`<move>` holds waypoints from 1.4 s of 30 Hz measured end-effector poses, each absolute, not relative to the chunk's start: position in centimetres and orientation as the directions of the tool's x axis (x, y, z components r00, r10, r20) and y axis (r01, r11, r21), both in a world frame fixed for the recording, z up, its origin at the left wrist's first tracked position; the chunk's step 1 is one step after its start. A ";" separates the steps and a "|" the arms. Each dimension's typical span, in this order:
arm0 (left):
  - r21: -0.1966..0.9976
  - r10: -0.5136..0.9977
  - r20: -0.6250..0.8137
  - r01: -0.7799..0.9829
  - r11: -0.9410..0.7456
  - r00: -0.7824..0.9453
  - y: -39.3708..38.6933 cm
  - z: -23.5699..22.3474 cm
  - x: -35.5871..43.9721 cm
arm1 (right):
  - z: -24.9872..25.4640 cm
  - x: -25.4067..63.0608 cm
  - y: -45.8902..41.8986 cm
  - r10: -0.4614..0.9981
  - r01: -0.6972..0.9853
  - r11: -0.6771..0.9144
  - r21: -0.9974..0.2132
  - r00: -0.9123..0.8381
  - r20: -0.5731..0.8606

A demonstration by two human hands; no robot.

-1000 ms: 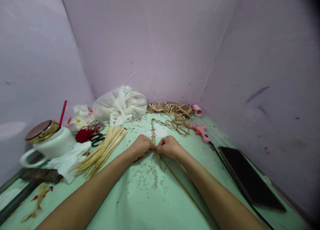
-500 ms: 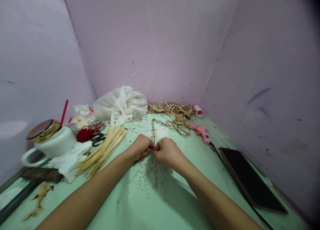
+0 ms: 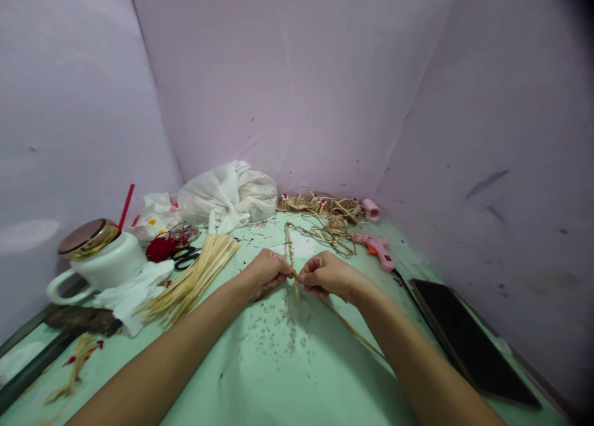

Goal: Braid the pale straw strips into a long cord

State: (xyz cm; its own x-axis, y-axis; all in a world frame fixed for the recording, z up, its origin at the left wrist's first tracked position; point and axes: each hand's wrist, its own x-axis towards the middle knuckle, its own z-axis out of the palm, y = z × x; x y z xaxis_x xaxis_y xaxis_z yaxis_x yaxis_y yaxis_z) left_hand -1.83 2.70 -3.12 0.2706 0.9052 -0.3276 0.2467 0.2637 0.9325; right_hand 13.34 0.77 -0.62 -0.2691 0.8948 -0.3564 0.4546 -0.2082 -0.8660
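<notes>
A thin braided straw cord (image 3: 291, 248) runs from the middle of the tabletop down to my hands. My left hand (image 3: 269, 271) is closed, its thumb and forefinger pinching the cord's near end, where loose strands poke out. Close on its right, my right hand (image 3: 327, 274) is closed in a pinch on a straw strand at the same spot. A long pale strand (image 3: 355, 332) trails from beneath this hand toward the lower right. Left of my left hand lies a fanned bundle of dry straw strips (image 3: 199, 274).
At the left are a white mug (image 3: 109, 265), a hammer (image 3: 83, 321), red yarn (image 3: 161, 248) and black-handled scissors (image 3: 186, 258). A white plastic bag (image 3: 229, 194) and a heap of braided cord (image 3: 336, 213) lie at the back. A pink glue gun (image 3: 378, 247) and dark tablet (image 3: 473, 342) sit right.
My right hand has moved slightly right, away from my left, and its fingers have shifted. A long strand now shows beneath it. The view has shifted a little.
</notes>
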 end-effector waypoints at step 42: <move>0.913 0.895 -0.365 0.285 0.290 0.258 2.4 -3.2 -1.6 | -2.1 9.2 -1.7 0.977 0.863 0.189 -0.469 -0.213 0.001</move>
State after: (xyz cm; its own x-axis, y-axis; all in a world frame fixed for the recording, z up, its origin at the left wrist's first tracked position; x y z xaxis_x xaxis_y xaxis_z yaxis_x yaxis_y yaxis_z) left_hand -1.61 2.41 -3.18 0.2575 0.8948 -0.3648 0.2853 0.2903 0.9134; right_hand 9.24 -1.70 -2.13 -0.2135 0.9769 0.0014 0.8629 0.1892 -0.4687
